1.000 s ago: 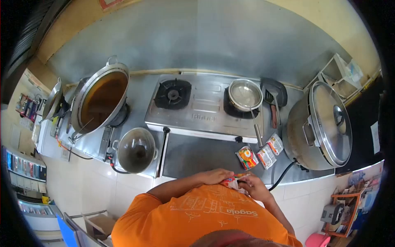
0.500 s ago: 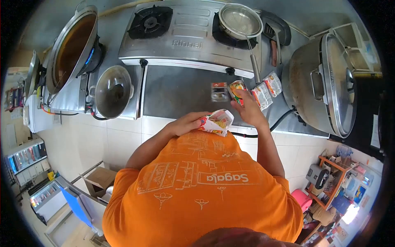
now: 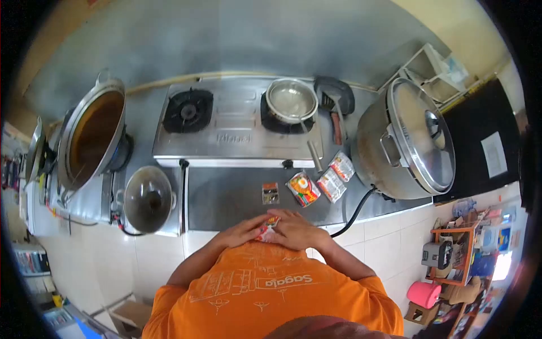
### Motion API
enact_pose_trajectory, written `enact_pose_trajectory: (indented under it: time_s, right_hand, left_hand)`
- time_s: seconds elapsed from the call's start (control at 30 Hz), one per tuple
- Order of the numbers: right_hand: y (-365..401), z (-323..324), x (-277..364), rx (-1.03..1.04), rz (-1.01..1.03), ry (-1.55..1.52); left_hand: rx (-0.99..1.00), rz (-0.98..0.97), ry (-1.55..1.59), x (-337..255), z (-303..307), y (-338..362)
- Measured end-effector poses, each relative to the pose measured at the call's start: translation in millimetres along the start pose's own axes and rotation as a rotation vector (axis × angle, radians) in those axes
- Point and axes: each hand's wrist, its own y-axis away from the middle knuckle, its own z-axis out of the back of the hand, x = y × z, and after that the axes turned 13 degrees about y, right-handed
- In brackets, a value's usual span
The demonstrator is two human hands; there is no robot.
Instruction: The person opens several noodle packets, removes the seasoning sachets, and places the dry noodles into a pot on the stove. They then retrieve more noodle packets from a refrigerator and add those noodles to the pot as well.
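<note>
My left hand (image 3: 244, 230) and my right hand (image 3: 294, 229) meet close to my chest, both closed on a red and white noodle packet (image 3: 267, 228). On the steel counter (image 3: 226, 198) just beyond them lies a small dark sachet (image 3: 270, 193). To its right lie a colourful noodle packet (image 3: 303, 188) and two more packets (image 3: 331, 185) (image 3: 342, 166). A two-burner gas stove (image 3: 237, 133) stands behind, with a small metal saucepan (image 3: 291, 100) on its right burner.
A large lidded steel pot (image 3: 407, 148) stands at the right, a black cable (image 3: 354, 213) running from under it. At left are a big wok of brown liquid (image 3: 90, 138) and a lidded wok (image 3: 148, 199). A spatula (image 3: 335, 110) rests behind the stove.
My right hand has come back from the packets on the counter to the packet held by my left hand. The small dark sachet now lies on the counter. My head has lifted.
</note>
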Motion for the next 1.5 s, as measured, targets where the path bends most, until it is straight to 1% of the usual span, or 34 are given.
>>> enact_pose_trajectory:
  time_s: [0.03, 0.13, 0.23, 0.27, 0.37, 0.4, 0.43, 0.5, 0.53, 0.57, 0.6, 0.63, 0.67, 0.7, 0.8, 0.9, 0.93, 1.0, 1.07, 1.1, 1.17, 1.27, 1.3, 1.37, 1.4, 1.5]
  right_hand:
    - [1.1, -5.4, 2.2, -0.029, 0.001, -0.023]
    - [4.8, -7.3, -2.3, -0.109, 0.064, -0.273]
    - [14.4, -5.2, 1.0, -0.237, 0.091, -0.561]
    - [19.2, -2.4, 6.3, -0.319, 0.091, -0.578]
    - [20.9, -16.2, -4.9, -0.438, -0.060, -0.997]
    - [19.3, -17.5, -10.3, -0.491, -0.082, -1.078]
    - [15.3, -15.9, -6.8, -0.563, -0.207, -1.218]
    - [-8.1, -53.5, -32.3, -0.658, -0.302, -1.411]
    - [-17.3, -60.5, -42.2, -0.593, -0.347, -1.343]
    - [-25.2, -70.7, -51.0, -0.520, -0.395, -1.281]
    - [-37.3, -93.4, -66.2, -0.479, -0.508, -1.053]
    - [-42.4, -114.4, -83.7, -0.511, -0.442, -0.474]
    - [-41.7, -137.0, -89.3, -0.647, -0.507, -0.358]
    - [-41.6, -145.5, -97.5, -0.791, -0.563, -0.222]
    - [-26.3, -127.7, -111.4, -0.651, -0.820, -0.131]
    - [-30.5, -118.4, -130.6, -0.597, -0.835, 0.001]
    - [-36.4, -115.7, -136.0, -0.509, -0.856, -0.028]
    - [-45.0, -121.0, -141.1, -0.445, -0.860, 0.095]
    - [-49.5, -124.7, -146.3, -0.348, -0.861, 0.183]
    - [-48.7, -126.3, -150.7, -0.308, -0.877, 0.123]
    - [-42.1, -111.5, -142.1, -0.219, -0.906, -0.001]
    - [-17.4, -117.8, -137.5, -0.455, -0.827, -0.212]
    - [-5.5, -117.1, -140.6, -0.492, -0.709, -0.623]
    - [22.0, -113.6, -138.5, -0.495, -0.413, -1.442]
    - [36.1, -102.8, -128.9, -0.492, -0.266, -1.781]
    - [58.3, -88.3, -125.3, -0.408, -0.126, -1.980]
  left_hand:
    - [0.002, 0.018, 0.004, -0.9, 0.3, 4.1]
    - [0.072, 0.067, -0.013, -5.5, 7.8, 8.0]
    - [0.143, 0.114, -0.035, -7.5, 16.9, 15.0]
    - [0.116, 0.167, -0.055, -9.0, 18.6, 17.3]
    - [0.032, 0.193, -0.134, -10.6, 24.5, 25.0]
    - [-0.027, 0.248, -0.062, 6.5, 31.9, 27.1]
    - [-0.109, 0.257, -0.020, 9.4, 36.7, 29.6]
    - [-0.281, 0.281, 0.064, 12.9, 45.3, 37.9]
    - [-0.338, 0.212, 0.073, 28.8, 60.8, 43.5]
    - [-0.422, 0.219, 0.037, 41.4, 75.9, 48.2]
    - [-0.509, 0.231, 0.001, 52.4, 89.4, 52.7]
    - [-0.555, 0.230, -0.078, 65.0, 99.5, 61.6]
    - [-0.598, 0.214, -0.160, 75.9, 110.5, 63.1]
    - [-0.640, 0.179, -0.248, 78.4, 120.1, 55.5]
    - [-0.645, 0.184, -0.567, 69.4, 120.7, 44.9]
    - [-0.708, 0.423, -0.820, 40.6, 101.1, 29.8]
    - [-0.755, 0.376, -0.871, 44.4, 101.9, 30.0]
    - [-0.850, 0.278, -0.971, 57.1, 104.6, 28.8]
    - [-0.924, 0.121, -1.073, 56.2, 99.9, 24.0]
    - [-0.960, 0.046, -1.123, 57.1, 95.8, 22.7]
    - [-0.960, -0.021, -1.090, 41.2, 77.9, 13.1]
    - [-0.912, -0.184, -1.029, 23.5, 47.4, -13.6]
    - [-0.888, -0.245, -1.005, 21.1, 36.1, -24.1]
    - [-0.741, -0.259, -0.739, 15.5, 14.6, -51.1]
    - [-0.670, -0.261, -0.604, 14.7, 4.3, -63.5]
    - [-0.466, -0.090, -0.164, 17.7, -24.9, -103.9]
